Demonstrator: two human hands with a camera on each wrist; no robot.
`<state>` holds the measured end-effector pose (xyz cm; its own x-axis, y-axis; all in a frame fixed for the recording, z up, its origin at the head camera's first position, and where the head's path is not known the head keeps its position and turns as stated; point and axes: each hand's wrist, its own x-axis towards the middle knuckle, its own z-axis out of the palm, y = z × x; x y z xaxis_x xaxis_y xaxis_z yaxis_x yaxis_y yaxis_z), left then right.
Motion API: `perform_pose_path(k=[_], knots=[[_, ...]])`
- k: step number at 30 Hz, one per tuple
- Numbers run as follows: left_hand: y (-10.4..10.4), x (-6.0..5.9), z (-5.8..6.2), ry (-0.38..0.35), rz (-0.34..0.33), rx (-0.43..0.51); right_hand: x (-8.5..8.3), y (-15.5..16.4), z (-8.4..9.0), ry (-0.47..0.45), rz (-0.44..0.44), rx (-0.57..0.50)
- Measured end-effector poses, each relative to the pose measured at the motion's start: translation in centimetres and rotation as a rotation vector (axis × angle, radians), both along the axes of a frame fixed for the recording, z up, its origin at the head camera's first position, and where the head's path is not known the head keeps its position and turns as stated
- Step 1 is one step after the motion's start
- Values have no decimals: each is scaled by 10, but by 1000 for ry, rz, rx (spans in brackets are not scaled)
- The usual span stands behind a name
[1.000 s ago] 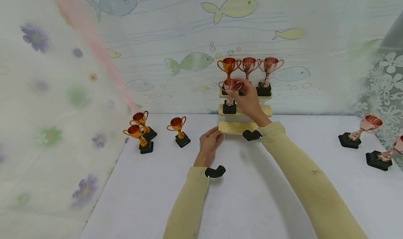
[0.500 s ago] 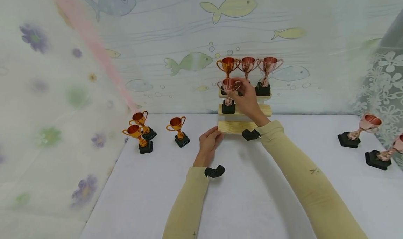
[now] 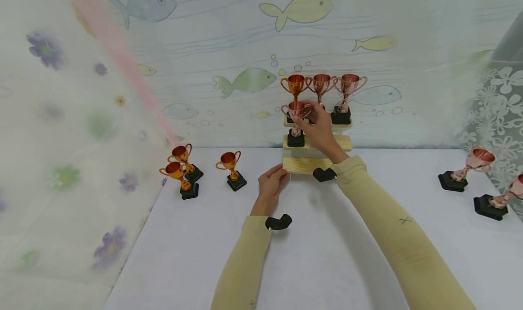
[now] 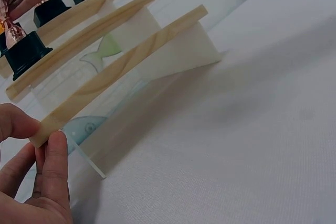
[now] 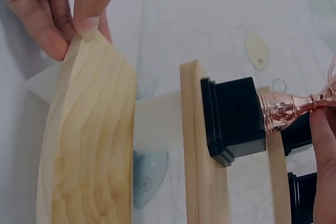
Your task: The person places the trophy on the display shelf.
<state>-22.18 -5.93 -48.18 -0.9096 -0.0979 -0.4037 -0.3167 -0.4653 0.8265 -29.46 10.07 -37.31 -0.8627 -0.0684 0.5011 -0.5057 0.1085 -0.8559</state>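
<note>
My right hand (image 3: 320, 128) holds a rose-gold trophy cup (image 5: 281, 111) by its upper part. Its black base (image 3: 296, 138) stands upright at the left end of the middle step of a three-step wooden display rack (image 3: 304, 165). With thumb and fingers, my left hand (image 3: 271, 185) pinches the front left corner of the lowest step (image 4: 113, 74). On the top step behind stand a gold trophy (image 3: 295, 82) at the left, then two rose-gold trophies, one in the middle (image 3: 321, 82) and one at the right (image 3: 349, 83). My right hand partly hides the middle one.
Left on the white table (image 3: 310, 255) stand gold trophies, one nearer the rack (image 3: 230, 164) and two close together (image 3: 180, 170). Two rose-gold trophies (image 3: 470, 169) stand at the far right, one cut off by the frame edge. A fish-patterned curtain (image 3: 237, 37) hangs behind the rack.
</note>
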Motion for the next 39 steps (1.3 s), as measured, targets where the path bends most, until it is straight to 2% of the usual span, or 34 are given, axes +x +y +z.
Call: perform_pose_path(k=[7, 14, 19, 25, 28, 35, 39], knots=[[2, 1, 0, 3, 0, -8, 3, 4, 1, -26, 6, 6], [3, 1, 1, -3, 5, -9, 11, 14, -2, -188, -5, 30], [2, 0, 0, -7, 8, -8, 26, 26, -4, -229, 5, 35], [1, -1, -1, 1, 8, -5, 51, 44, -1, -223, 3, 66], [1, -1, -2, 3, 11, -9, 63, 57, -2, -190, -29, 122], [1, 0, -3, 25, -7, -28, 96, 97, 1, -80, -151, 206], [0, 0, -2, 35, -19, -28, 112, 127, 3, -32, -265, 234]])
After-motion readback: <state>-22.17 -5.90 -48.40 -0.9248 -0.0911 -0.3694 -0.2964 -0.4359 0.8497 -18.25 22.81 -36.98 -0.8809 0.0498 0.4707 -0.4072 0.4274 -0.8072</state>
